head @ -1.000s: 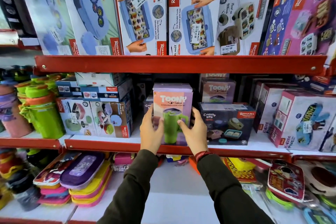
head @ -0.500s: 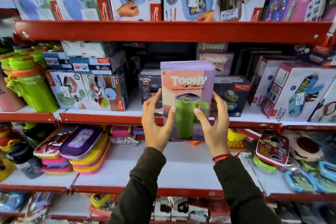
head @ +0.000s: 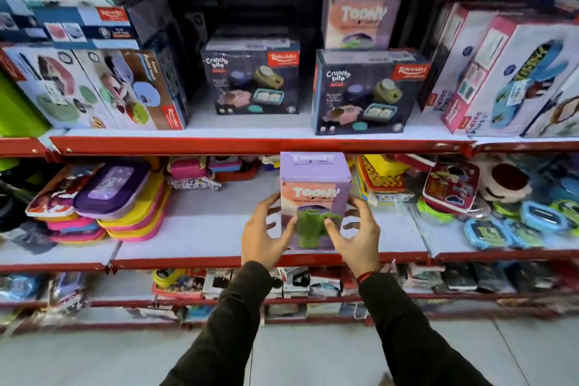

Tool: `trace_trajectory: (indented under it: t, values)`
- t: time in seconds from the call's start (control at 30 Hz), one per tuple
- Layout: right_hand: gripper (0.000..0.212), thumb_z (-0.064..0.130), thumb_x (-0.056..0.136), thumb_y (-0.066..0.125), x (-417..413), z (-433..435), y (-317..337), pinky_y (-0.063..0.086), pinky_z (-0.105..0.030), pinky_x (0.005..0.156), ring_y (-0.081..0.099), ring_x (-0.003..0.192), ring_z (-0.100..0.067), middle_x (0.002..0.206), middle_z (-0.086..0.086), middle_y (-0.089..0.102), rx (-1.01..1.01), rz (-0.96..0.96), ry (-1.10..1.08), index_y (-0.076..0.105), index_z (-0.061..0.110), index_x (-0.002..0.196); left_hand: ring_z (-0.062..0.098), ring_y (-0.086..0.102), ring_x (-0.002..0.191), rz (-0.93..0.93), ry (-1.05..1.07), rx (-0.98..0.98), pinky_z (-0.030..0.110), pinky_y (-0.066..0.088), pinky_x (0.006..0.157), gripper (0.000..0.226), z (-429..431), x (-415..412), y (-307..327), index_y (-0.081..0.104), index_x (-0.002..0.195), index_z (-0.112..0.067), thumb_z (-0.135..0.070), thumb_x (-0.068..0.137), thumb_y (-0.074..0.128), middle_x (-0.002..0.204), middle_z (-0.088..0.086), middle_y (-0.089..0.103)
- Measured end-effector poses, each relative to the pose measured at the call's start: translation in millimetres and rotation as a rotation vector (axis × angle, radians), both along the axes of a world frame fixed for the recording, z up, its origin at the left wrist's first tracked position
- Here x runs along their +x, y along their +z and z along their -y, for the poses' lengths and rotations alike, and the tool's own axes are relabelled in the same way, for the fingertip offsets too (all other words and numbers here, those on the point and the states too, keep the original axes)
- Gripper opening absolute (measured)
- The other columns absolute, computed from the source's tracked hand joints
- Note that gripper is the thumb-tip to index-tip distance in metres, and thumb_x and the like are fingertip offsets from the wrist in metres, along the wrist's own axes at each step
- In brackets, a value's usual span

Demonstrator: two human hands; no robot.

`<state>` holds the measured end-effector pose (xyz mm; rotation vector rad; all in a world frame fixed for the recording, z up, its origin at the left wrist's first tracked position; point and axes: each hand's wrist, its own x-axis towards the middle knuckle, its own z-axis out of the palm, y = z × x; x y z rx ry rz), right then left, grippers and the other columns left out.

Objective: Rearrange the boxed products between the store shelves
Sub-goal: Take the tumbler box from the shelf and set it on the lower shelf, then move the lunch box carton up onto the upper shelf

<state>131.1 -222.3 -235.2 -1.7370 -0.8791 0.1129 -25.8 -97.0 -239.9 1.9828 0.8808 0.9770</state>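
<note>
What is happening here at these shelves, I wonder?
A person holds a purple Toony tumbler box upright with both hands, the left hand and the right hand at its sides. The box is in front of the lower shelf, below two Crunchy Bite boxes. More Toony boxes stand above.

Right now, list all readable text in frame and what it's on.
"TOONY TUMBLER": held purple box; smaller print blurred.
"TOONY": stacked purple boxes on the upper shelf.
"Crunchy bite", "RISHABH": left dark box.
"Crunchy bite", "RISHABH": right dark box.
"RISHABH": blue box, far left.
"Kidzee Plus": pink-edged box, right.
Price stickers and lower-shelf items: unreadable.
</note>
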Motion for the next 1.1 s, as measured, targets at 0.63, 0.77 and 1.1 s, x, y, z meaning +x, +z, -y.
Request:
trace_trajectory:
  t: [0.63, 0.77, 1.1]
  values:
    - [0.068, 0.008, 0.083, 0.078, 16, -21, -29, 0.054, -0.052, 0.106, 0.06, 0.125, -0.021, 0.142, -0.001, 0.06, -0.212, -0.24, 0.019, 0.046, 0.023, 0.141, 0.021, 0.053, 0.121, -0.073, 0.109, -0.272, 0.039, 0.053, 0.098, 0.074, -1, 30, -37, 0.042, 0.138, -0.022, -0.036, 0.079, 0.085, 0.133, -0.006, 0.048]
    - [0.059, 0.011, 0.083, 0.066, 18, -21, 9, 0.046, -0.048, 0.114, 0.052, 0.131, -0.017, 0.142, -0.001, 0.052, 0.038, -0.13, -0.089, 0.049, 0.023, 0.138, 0.02, 0.051, 0.115, 0.102, 0.175, -0.007, 0.038, 0.048, 0.1, 0.056, 3, 39, 3, 0.045, 0.135, -0.026, -0.051, 0.09, 0.067, 0.13, -0.012, 0.044]
    - [0.071, 0.009, 0.097, 0.05, 92, -49, 132, 0.015, -0.017, 0.124, 0.021, 0.158, -0.017, 0.171, -0.011, 0.022, 0.259, -0.132, -0.231, 0.021, 0.014, 0.162, 0.019, 0.021, 0.156, 0.096, 0.044, 0.293, 0.015, 0.005, 0.124, 0.071, -33, 123, 149, 0.022, 0.16, -0.009, -0.04, 0.103, 0.05, 0.169, 0.008, 0.023]
